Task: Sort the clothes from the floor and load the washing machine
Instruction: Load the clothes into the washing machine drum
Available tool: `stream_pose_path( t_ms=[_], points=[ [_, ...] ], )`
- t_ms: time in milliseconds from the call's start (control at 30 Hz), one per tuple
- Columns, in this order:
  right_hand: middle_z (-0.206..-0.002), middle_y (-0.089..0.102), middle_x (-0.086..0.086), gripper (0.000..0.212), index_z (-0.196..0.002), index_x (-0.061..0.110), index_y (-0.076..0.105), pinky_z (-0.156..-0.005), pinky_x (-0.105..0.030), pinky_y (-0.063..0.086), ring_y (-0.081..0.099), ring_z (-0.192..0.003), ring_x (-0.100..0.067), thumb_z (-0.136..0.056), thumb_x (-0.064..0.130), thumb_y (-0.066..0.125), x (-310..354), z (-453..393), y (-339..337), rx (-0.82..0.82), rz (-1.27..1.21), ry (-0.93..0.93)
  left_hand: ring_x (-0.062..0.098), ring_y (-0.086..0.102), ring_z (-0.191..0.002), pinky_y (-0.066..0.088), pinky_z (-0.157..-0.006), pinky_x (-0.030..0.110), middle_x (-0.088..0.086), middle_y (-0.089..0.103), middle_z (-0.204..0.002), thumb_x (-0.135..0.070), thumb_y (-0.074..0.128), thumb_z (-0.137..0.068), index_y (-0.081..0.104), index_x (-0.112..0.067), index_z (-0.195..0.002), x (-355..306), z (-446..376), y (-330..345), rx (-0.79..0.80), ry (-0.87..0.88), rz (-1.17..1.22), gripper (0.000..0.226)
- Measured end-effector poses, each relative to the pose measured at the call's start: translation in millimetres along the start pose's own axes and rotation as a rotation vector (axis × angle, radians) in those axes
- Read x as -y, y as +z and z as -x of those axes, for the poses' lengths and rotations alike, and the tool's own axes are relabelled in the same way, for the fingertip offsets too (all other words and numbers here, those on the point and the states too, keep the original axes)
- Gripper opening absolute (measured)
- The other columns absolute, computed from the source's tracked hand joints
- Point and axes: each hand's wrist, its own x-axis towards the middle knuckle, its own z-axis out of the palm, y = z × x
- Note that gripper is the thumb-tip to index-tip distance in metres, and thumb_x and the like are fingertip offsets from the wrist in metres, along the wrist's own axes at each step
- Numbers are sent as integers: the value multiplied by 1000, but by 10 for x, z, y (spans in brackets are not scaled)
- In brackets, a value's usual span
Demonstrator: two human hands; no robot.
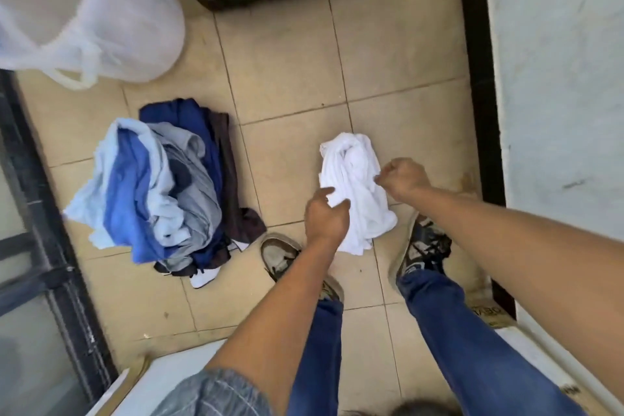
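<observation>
The white garment [354,186] hangs bunched just above the tiled floor [293,78], apart from the blue and grey pile [162,186] to its left. The left hand [326,216] pinches its lower edge; the right hand [403,179] grips its right side, fingers curled. Both should gather the trailing cloth into one bundle before carrying it, so nothing drags.

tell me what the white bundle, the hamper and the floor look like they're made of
White bundle: soft matte cloth, probably cotton, going by its limp folds.
Hamper: translucent white mesh or thin fabric, see-through walls.
Floor: beige tile, likely ceramic, with grout lines.
</observation>
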Motion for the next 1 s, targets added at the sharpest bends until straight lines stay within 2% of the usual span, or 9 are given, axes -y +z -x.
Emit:
stream_pose_path(
  t_ms=[167, 333, 533, 633, 800, 867, 900, 933, 1000],
  points=[
    [-139, 63, -17, 59, -134, 5, 59, -98, -34, 48, 59, -129, -37, -95, 48, 69, 58, -461, 598, -64, -14, 24, 32, 57, -127, 51, -106, 48, 11, 54, -141, -10, 60, -86, 43, -20, -149, 226, -295, 321, -102, -99, 111, 66],
    [-141, 52, -18, 64, -149, 19, 45, -99, -43, 48, 57, -126, -39, -96, 44, 69, 134, -846, 783, -252, -46, 16, 26, 48, -137, 44, -106, 37, 5, 43, -153, -23, 68, -94, 37, -21, -155, 328, -479, 519, -63, -142, 151, 69],
    [-104, 75, -11, 23, -110, 7, 74, -77, -27, 42, 68, -97, -28, -96, 25, 73, -97, -759, 577, -237, -77, -270, 29, 44, -141, 44, -111, 43, 6, 38, -157, -25, 72, -91, 24, -20, -161, 369, -372, 579, -153, -82, 146, 85],
    [-80, 71, 1, 15, -96, 12, 72, -67, -30, 47, 67, -77, -19, -94, 26, 76, -168, -123, 346, -156, -65, -448, 30, 31, -152, 38, -119, 47, 8, 26, -166, -21, 79, -82, 8, -21, -165, 291, -84, 467, -217, 86, -30, 109],
    [-84, 66, 6, 9, -95, 28, 59, -77, -37, 55, 66, -81, -10, -102, 24, 63, -171, 1196, -28, 149, -82, -601, 22, 3, -160, 17, -127, 43, 5, -1, -174, -33, 75, -81, -7, -40, -164, 37, 536, 44, -94, 439, -498, 116],
    [-86, 66, 9, 9, -97, 32, 58, -77, -36, 53, 65, -80, -6, -101, 26, 63, -120, 1638, -160, 199, -83, -620, 17, 13, -160, 17, -128, 42, -5, 19, -170, -46, 63, -75, 20, -47, -160, -97, 843, -194, 35, 501, -601, 95],
    [-86, 66, 10, 9, -97, 34, 58, -77, -36, 53, 63, -80, -3, -100, 29, 64, -53, 1878, -295, 211, -102, -637, 13, 34, -151, 30, -122, 37, -13, 42, -157, -51, 62, -70, 38, -48, -147, -212, 1045, -349, 117, 507, -559, 81],
    [-86, 66, 12, 11, -97, 37, 58, -77, -35, 51, 62, -80, -1, -100, 29, 65, 26, 2104, -438, 221, -127, -654, 7, 55, -132, 43, -108, 30, -21, 59, -134, -52, 68, -66, 49, -46, -129, -307, 1240, -490, 201, 491, -472, 66],
    [-84, 63, 22, 29, -95, 48, 57, -78, -25, 44, 57, -83, 8, -100, 21, 64, 254, 2590, -784, 233, -131, -717, 0, 66, -99, 54, -87, 25, -20, 65, -104, -48, 85, -61, 47, -44, -109, -525, 1678, -752, 335, 480, -386, 61]
  ],
)
